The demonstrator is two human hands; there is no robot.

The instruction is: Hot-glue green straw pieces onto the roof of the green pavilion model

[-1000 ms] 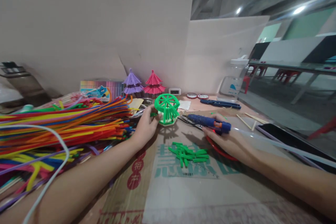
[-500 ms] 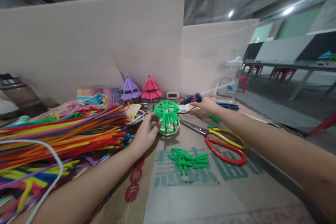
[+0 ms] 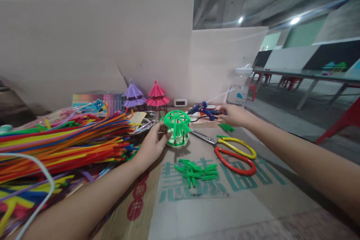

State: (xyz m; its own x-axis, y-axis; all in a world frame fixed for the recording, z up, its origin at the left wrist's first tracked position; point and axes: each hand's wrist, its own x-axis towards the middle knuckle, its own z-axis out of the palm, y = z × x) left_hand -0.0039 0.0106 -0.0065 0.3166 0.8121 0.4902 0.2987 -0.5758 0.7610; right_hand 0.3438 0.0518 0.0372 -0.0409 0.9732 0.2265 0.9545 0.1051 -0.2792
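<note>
Green strips make up the roof and fringe of the little model [image 3: 177,127], which is over the far part of the printed sheet [image 3: 174,217], just left of the scissors [image 3: 213,141]. You have the fingers of your left hand [image 3: 154,141] clamped on its left side; whether its base touches the sheet, you cannot tell. Your right hand [image 3: 233,115] is just right of the glue gun [image 3: 205,110], fingers bent, but whether they close on anything is unclear. Expect the little model to be light, with a soft, grippy fringe and thin posts that likely bend or snap; hold it best by the firmer base rim, clear of the spokes. It stands about upright, spoked ring up, pale base down, its axis roughly vertical through the hub, fringe slanting down toward you.
</note>
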